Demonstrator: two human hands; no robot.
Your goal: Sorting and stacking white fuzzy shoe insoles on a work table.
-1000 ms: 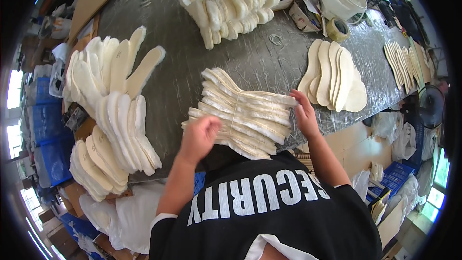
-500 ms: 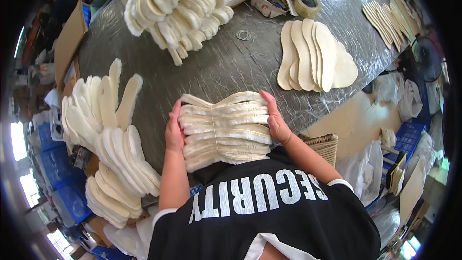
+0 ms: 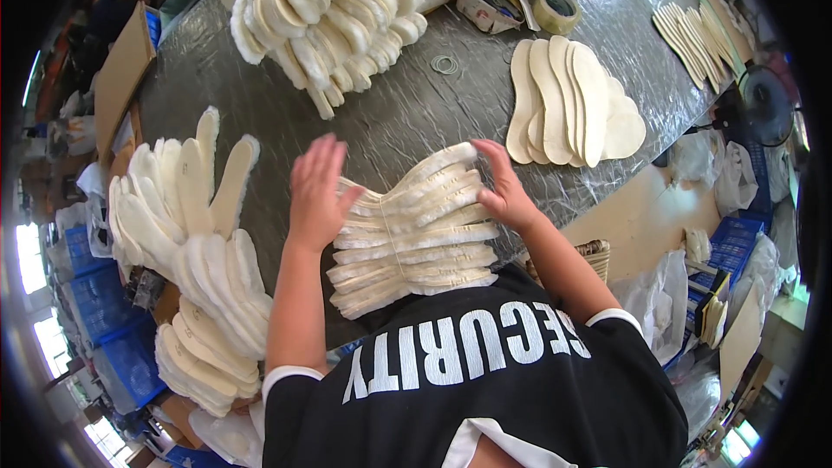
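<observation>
A bundle of fleece-lined insoles lies on the table edge close to my body, standing on their sides. A thin pale band goes around its narrow middle. My left hand is raised at the bundle's left end, fingers stretched out, holding nothing; its thumb is near the far left tips. At the right end, my right hand has its fingers and thumb spread, the fingertips by the far insole's tip and the thumb against the ends. The insoles at the far side fan upward to the right.
Stacked fleece insoles rise at the far left, with more insole piles along the left edge. Flat cream insoles lie to the right. Thin rings, a tape roll and a wicker basket are around.
My left hand has come off the bundle's left end and moved up and away from me. The bundle has tilted and fanned out at its far right, and my right hand has shifted slightly right.
</observation>
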